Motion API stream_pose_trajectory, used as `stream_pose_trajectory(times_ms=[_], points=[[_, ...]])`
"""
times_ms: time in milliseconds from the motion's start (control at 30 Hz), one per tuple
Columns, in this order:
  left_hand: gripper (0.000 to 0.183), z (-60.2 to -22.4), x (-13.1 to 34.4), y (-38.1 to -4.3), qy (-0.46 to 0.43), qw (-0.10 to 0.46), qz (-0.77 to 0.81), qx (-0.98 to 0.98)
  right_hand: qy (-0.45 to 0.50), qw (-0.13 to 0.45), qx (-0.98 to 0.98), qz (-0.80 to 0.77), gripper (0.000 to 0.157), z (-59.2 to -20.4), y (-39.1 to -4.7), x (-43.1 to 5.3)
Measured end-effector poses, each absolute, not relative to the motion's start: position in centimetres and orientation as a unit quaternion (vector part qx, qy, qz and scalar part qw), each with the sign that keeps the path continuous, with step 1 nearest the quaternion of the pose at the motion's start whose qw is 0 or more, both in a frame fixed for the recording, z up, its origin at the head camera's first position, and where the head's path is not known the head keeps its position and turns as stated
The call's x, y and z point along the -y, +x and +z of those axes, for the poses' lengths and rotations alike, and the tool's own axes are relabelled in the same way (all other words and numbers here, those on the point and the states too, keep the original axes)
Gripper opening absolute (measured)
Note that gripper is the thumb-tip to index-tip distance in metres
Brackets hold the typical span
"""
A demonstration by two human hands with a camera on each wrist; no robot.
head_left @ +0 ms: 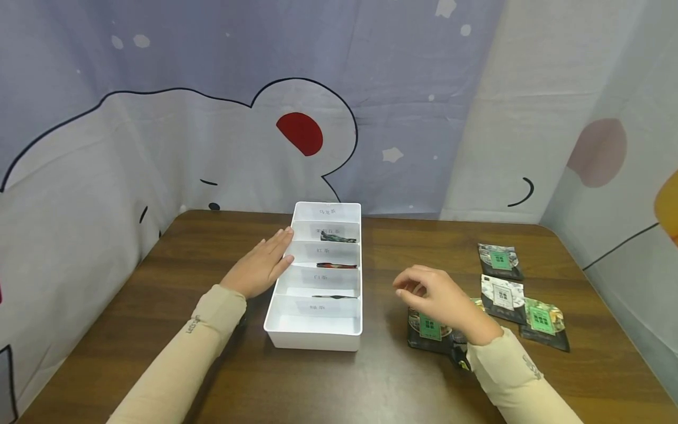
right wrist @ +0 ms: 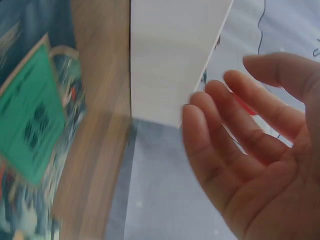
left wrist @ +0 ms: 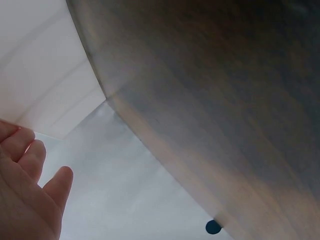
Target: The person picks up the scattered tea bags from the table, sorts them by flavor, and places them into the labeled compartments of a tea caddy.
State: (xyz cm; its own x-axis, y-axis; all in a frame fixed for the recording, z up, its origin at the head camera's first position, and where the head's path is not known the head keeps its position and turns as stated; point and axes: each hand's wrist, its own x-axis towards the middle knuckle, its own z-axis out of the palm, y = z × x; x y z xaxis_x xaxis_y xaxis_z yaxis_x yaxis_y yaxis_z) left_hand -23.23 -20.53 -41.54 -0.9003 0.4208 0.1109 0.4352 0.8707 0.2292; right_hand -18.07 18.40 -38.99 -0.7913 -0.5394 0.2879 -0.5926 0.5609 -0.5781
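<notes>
Pale cartoon-printed cloth (head_left: pixel 392 88) is hanging behind the wooden table (head_left: pixel 392 388) where we are working. Our right hand (head_left: pixel 439 297) is hovering with its fingers loosely bent and its thumb apart from them, pinching nothing. Just below it and toward us, a green-labelled sachet (head_left: pixel 430 327) is lying apart from the fingers. Our left hand (head_left: pixel 259 268) is holding its fingers straight and its thumb spread, resting against the white tray (head_left: pixel 312 343), which is standing between our two hands.

We are apparently sorting sachets into the tray, and we seem to be between placements, steadying with the left and reaching with the right. Our next move is probably calling for a thumb-and-finger pinch on the sachet nearest the right hand.

Counting outward, we are seeing five compartments, each showing one paper label whose print is too small to read. Three are holding one packet apiece: a greenish packet (head_left: pixel 338 237) level with the left fingertips, a red packet (head_left: pixel 336 266) beside the thumb, and a thin dark packet (head_left: pixel 335 297) nearer us. Beyond and right of the right hand, three more sachets are lying: a dark one (head_left: pixel 499 261), a white one (head_left: pixel 503 299) and a yellow-green one (head_left: pixel 544 323). Partly hidden pieces are showing around the right wrist; we cannot tell how many.
</notes>
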Motion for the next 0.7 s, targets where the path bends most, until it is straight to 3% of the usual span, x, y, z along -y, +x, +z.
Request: stream_pose_trajectory(times_ms=[700], points=[[0.068, -41.6, 20.6, -23.3, -0.231, 0.042, -0.122, 0.964, 0.248, -0.099, 0.935, 0.233, 0.063, -39.3, -16.7, -22.3]])
